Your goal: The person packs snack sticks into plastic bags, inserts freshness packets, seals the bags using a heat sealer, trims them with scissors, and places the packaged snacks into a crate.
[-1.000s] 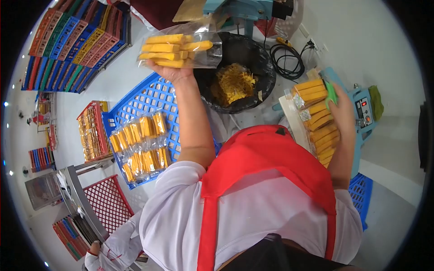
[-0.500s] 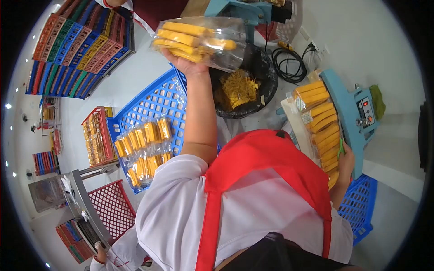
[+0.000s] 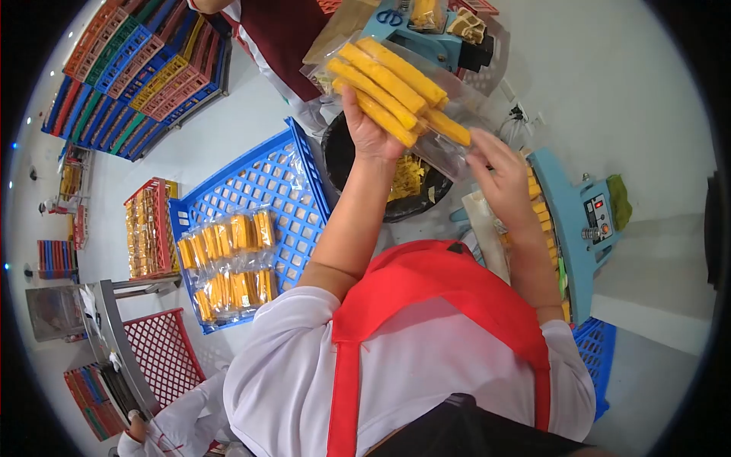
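My left hand (image 3: 373, 137) supports a clear plastic bag of thick yellow food sticks (image 3: 384, 84) from below, thumb up along its side. At the bag's right end, my right hand (image 3: 499, 171) pinches the plastic beside the tip of one stick; whether it also grips that stick I cannot tell. Beneath the bag stands a black-lined bin (image 3: 339, 164) with yellow scraps (image 3: 409, 177) inside. To the right, a blue-green sealing machine (image 3: 567, 221) has filled bags (image 3: 539, 206) lined up along it, partly hidden by my right forearm. A green-handled tool (image 3: 562, 274) lies by them.
On the left, a blue crate (image 3: 293, 202) carries two rows of filled bags (image 3: 228, 236). Behind it stand a red crate of packs (image 3: 152, 228) and stacked coloured crates (image 3: 137, 68). A co-worker's dark red apron (image 3: 282, 38) is ahead; another person's white sleeve (image 3: 183, 419) shows lower left.
My right hand has left the green-handled tool by the sealing machine and come up to the bag. The bag in my left hand has moved right and tilted.
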### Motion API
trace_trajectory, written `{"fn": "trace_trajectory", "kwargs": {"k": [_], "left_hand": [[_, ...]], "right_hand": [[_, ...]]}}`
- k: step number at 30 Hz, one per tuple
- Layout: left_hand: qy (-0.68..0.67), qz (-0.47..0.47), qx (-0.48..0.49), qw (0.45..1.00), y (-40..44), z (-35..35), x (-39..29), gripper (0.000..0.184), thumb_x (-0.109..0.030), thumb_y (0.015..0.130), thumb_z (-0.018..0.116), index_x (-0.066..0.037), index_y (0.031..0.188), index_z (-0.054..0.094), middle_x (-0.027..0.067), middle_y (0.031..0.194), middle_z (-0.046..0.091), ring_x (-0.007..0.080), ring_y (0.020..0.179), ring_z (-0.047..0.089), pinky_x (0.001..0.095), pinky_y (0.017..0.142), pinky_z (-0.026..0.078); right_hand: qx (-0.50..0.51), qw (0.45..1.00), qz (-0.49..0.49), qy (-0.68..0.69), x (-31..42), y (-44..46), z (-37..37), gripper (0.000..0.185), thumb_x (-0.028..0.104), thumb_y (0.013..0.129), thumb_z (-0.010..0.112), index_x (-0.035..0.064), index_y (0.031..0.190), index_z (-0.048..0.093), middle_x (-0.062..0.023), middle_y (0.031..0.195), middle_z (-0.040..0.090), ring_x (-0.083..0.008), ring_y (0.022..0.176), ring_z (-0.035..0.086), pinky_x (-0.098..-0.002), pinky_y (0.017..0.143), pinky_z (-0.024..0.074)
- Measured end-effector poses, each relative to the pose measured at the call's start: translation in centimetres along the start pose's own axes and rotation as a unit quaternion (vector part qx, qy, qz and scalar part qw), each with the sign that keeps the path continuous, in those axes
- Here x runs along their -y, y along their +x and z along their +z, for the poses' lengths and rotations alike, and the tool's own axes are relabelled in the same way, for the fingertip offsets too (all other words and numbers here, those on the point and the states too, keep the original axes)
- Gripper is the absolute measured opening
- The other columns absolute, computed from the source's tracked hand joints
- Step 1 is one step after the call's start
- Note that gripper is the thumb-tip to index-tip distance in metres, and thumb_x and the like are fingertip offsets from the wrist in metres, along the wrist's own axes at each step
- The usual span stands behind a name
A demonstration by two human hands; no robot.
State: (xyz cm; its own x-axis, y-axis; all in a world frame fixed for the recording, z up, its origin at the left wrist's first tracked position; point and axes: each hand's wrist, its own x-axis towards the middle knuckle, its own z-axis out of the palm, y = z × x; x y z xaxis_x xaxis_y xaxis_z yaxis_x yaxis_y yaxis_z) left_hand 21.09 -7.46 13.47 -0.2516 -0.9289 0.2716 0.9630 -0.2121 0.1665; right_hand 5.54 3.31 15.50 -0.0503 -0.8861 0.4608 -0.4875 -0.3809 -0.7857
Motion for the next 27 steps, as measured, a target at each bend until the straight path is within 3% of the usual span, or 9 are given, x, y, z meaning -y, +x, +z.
{"fn": "trace_trajectory", "kwargs": {"k": [8, 10, 11, 13, 17, 20, 23, 25, 27], "left_hand": [[0.021, 0.015, 0.009, 1.0, -1.1, 0.0, -0.5, 0.062, -0.051, 0.075, 0.051, -0.011, 0.121, 0.037, 0.0081, 0.116, 0.047, 0.0254, 0.106, 0.046, 0.0444, 0.091, 0.035], [0.053, -0.002, -0.007, 0.999, -1.5, 0.8, 0.4, 0.062, -0.051, 0.076, 0.05, -0.01, 0.121, 0.036, 0.0088, 0.117, 0.046, 0.0253, 0.107, 0.045, 0.0437, 0.092, 0.035], [0.065, -0.009, 0.01, 0.998, -1.8, 1.3, 1.0, 0.064, -0.052, 0.077, 0.049, -0.009, 0.122, 0.035, 0.0092, 0.118, 0.045, 0.0253, 0.108, 0.044, 0.0429, 0.092, 0.035], [0.076, -0.007, 0.005, 0.997, -1.7, 1.2, 1.1, 0.063, -0.052, 0.077, 0.048, -0.009, 0.122, 0.035, 0.0092, 0.117, 0.045, 0.0252, 0.108, 0.044, 0.0425, 0.092, 0.035], [0.074, -0.003, 0.006, 0.997, -1.7, 1.7, 1.4, 0.062, -0.051, 0.078, 0.047, -0.008, 0.121, 0.035, 0.0089, 0.117, 0.045, 0.0244, 0.108, 0.044, 0.0403, 0.092, 0.035], [0.083, -0.014, -0.008, 0.996, -1.7, 1.8, 2.2, 0.063, -0.052, 0.078, 0.047, -0.009, 0.122, 0.034, 0.008, 0.12, 0.043, 0.0245, 0.111, 0.041, 0.0406, 0.094, 0.033], [0.086, -0.032, -0.015, 0.996, -1.9, 2.3, 2.7, 0.063, -0.052, 0.079, 0.046, -0.009, 0.123, 0.034, 0.0077, 0.121, 0.042, 0.0246, 0.111, 0.041, 0.0406, 0.095, 0.032], [0.066, -0.041, -0.008, 0.997, -2.2, 2.5, 2.3, 0.059, -0.049, 0.08, 0.046, -0.008, 0.122, 0.034, 0.0079, 0.119, 0.044, 0.0243, 0.11, 0.042, 0.0398, 0.094, 0.032], [0.021, -0.084, 0.028, 0.996, -2.4, 2.0, 1.6, 0.061, -0.048, 0.079, 0.048, -0.008, 0.122, 0.034, 0.0082, 0.12, 0.044, 0.0241, 0.111, 0.042, 0.0402, 0.094, 0.032]], "right_hand": [[0.003, 0.997, -0.033, -0.076, 0.4, 1.1, 1.9, 0.024, 0.005, 0.073, 0.06, -0.0026, 0.095, 0.057, -0.0169, 0.09, 0.058, -0.0266, 0.076, 0.058, -0.0283, 0.067, 0.0454], [-0.027, 0.988, -0.119, -0.097, -0.1, 2.1, 2.6, 0.023, 0.006, 0.073, 0.06, -0.0015, 0.094, 0.057, -0.0163, 0.089, 0.058, -0.0264, 0.075, 0.058, -0.0283, 0.065, 0.0456], [-0.026, 0.989, -0.114, -0.095, -0.3, 2.3, 2.9, 0.023, 0.006, 0.073, 0.06, -0.0015, 0.094, 0.057, -0.0163, 0.089, 0.058, -0.0264, 0.075, 0.058, -0.0283, 0.065, 0.0456], [-0.053, 0.995, 0.025, 0.08, -0.8, 2.4, 3.4, 0.022, 0.006, 0.072, 0.06, -0.0005, 0.092, 0.056, -0.0151, 0.085, 0.058, -0.0264, 0.074, 0.058, -0.0288, 0.065, 0.0453], [-0.058, 0.997, 0.037, 0.036, -0.2, 1.8, 2.3, 0.022, 0.006, 0.072, 0.06, 0.0001, 0.093, 0.056, -0.0134, 0.082, 0.058, -0.0242, 0.075, 0.058, -0.0286, 0.065, 0.0448], [-0.052, 0.996, -0.072, -0.027, -1.5, 2.4, 1.9, 0.021, 0.005, 0.072, 0.059, 0.0006, 0.092, 0.055, -0.0129, 0.081, 0.058, -0.0211, 0.075, 0.057, -0.0271, 0.066, 0.0442], [-0.045, 0.998, -0.045, -0.024, -1.8, 3.2, 1.4, 0.02, 0.005, 0.074, 0.058, -0.0003, 0.093, 0.055, -0.0098, 0.083, 0.059, -0.0163, 0.076, 0.057, -0.0257, 0.066, 0.0441], [-0.043, 0.988, 0.062, 0.132, -1.5, 3.3, 1.1, 0.02, 0.005, 0.075, 0.057, -0.0022, 0.094, 0.055, -0.0059, 0.084, 0.059, -0.0115, 0.076, 0.055, -0.024, 0.065, 0.044], [-0.028, 0.979, 0.095, 0.178, -1.0, 3.3, 0.5, 0.021, 0.005, 0.076, 0.057, -0.0028, 0.095, 0.055, -0.0046, 0.085, 0.058, -0.0095, 0.076, 0.054, -0.0228, 0.065, 0.0437]]}}
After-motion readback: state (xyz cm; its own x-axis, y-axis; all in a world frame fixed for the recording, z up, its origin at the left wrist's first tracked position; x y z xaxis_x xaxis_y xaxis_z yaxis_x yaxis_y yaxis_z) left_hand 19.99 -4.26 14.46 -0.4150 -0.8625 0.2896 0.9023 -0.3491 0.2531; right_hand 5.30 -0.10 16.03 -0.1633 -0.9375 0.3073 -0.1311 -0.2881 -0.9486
